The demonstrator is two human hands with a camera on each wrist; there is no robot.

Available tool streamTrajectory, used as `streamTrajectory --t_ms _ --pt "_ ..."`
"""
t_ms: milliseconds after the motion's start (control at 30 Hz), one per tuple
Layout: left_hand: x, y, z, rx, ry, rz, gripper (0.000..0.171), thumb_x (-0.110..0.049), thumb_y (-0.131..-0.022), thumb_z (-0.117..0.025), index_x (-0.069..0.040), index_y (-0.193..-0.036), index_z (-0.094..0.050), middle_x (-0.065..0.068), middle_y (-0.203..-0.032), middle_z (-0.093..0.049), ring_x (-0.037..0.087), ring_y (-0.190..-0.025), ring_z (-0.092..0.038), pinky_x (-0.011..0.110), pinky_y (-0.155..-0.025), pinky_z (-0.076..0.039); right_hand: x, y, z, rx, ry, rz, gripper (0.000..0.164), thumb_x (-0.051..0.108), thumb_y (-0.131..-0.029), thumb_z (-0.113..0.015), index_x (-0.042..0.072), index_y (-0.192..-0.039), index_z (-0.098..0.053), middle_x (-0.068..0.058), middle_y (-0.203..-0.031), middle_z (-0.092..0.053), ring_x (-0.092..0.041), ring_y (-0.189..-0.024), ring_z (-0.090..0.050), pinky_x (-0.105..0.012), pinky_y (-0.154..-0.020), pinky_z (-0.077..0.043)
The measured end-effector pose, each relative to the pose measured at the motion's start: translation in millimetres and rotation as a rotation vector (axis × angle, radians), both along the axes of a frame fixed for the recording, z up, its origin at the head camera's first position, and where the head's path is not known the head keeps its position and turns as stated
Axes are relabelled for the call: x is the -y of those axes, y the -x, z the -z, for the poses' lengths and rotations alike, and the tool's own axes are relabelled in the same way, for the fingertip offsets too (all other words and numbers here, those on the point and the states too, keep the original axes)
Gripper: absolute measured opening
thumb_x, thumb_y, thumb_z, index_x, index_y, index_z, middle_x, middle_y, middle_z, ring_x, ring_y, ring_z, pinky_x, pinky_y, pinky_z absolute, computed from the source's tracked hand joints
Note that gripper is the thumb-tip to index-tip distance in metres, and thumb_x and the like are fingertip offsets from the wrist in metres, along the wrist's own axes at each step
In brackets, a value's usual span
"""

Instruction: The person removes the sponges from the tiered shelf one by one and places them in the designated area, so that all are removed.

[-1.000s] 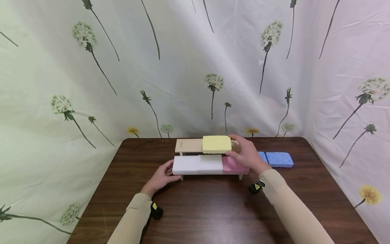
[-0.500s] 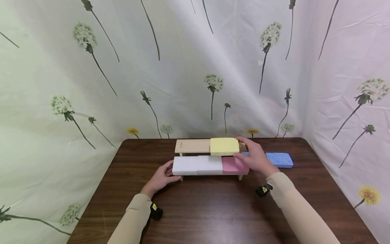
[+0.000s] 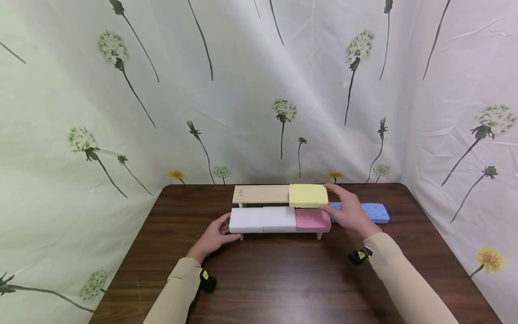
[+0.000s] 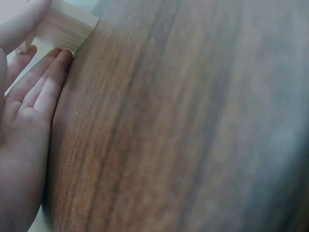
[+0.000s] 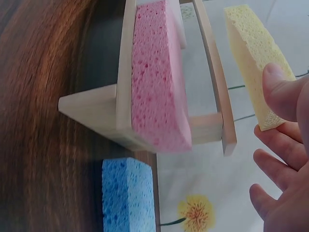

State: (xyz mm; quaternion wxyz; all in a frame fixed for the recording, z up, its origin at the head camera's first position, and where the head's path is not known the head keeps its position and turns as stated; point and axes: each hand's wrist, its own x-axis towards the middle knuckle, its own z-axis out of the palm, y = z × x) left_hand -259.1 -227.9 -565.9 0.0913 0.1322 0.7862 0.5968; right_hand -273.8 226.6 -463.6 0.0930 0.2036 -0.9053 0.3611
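Observation:
A yellow sponge (image 3: 308, 195) is pinched between the thumb and fingers of my right hand (image 3: 349, 209). It hangs just above the right end of the upper shelf of a two-tier wooden rack (image 3: 261, 194); in the right wrist view, a gap separates the sponge (image 5: 258, 58) from the upper shelf. On the lower shelf, two white sponges (image 3: 246, 219) and a pink sponge (image 3: 313, 220) lie side by side. My left hand (image 3: 212, 236) holds the left end of the rack, thumb in front, with fingertips at the wood (image 4: 67, 24) in the left wrist view.
Blue sponges (image 3: 375, 212) lie on the dark wooden table (image 3: 267, 279) right of the rack, partly hidden behind my right hand. A white curtain (image 3: 247, 90) with dandelion prints stands close behind the table's back edge.
My right hand has carried the yellow sponge rightward along the upper shelf, from near its middle to its right end. My left hand and the rack have stayed in place.

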Motion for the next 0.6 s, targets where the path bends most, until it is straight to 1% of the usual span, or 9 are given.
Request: streamTrajectory --t_ms 133,233,400,600 --pt "0 -0.1 0.1 0.000 0.004 -0.001 0.083 -0.011 -0.090 -0.085 -0.001 -0.159 -0.040 0.023 -0.157 -0.049 0.037 -0.144 -0.050 0.037 -0.114 -0.049 -7 -3.7 0.3 0.007 -0.009 0.030 0.068 0.024 -0.095 -0.082 0.007 -0.153 -0.051 -0.018 -0.148 -0.059 -0.042 -0.138 -0.053 -0.065 -0.108 -0.048" --pt "0 -0.3 -0.7 -0.006 0.009 0.001 0.083 -0.012 -0.091 -0.085 -0.001 -0.159 -0.039 0.024 -0.157 -0.049 0.037 -0.144 -0.049 0.038 -0.114 -0.048 -12 -5.3 -0.1 0.004 -0.014 0.037 0.069 0.024 -0.095 -0.082 0.006 -0.153 -0.050 -0.019 -0.148 -0.058 -0.042 -0.138 -0.053 -0.065 -0.108 -0.047" --pt "0 -0.1 -0.7 -0.014 0.005 0.006 0.082 -0.012 -0.091 -0.085 0.000 -0.159 -0.039 0.025 -0.156 -0.049 0.038 -0.144 -0.049 0.037 -0.114 -0.049 -21 -6.9 0.6 0.015 -0.009 0.038 0.069 0.027 -0.096 -0.081 0.007 -0.154 -0.048 -0.019 -0.150 -0.057 -0.042 -0.138 -0.052 -0.067 -0.107 -0.047" --pt "0 -0.3 -0.9 0.001 0.002 0.003 0.082 -0.011 -0.090 -0.085 -0.001 -0.158 -0.040 0.023 -0.156 -0.049 0.037 -0.144 -0.050 0.037 -0.114 -0.049 -31 -12.7 3.1 0.007 -0.009 0.031 0.066 0.025 -0.098 -0.079 0.008 -0.154 -0.049 -0.019 -0.149 -0.057 -0.042 -0.135 -0.055 -0.067 -0.106 -0.048"
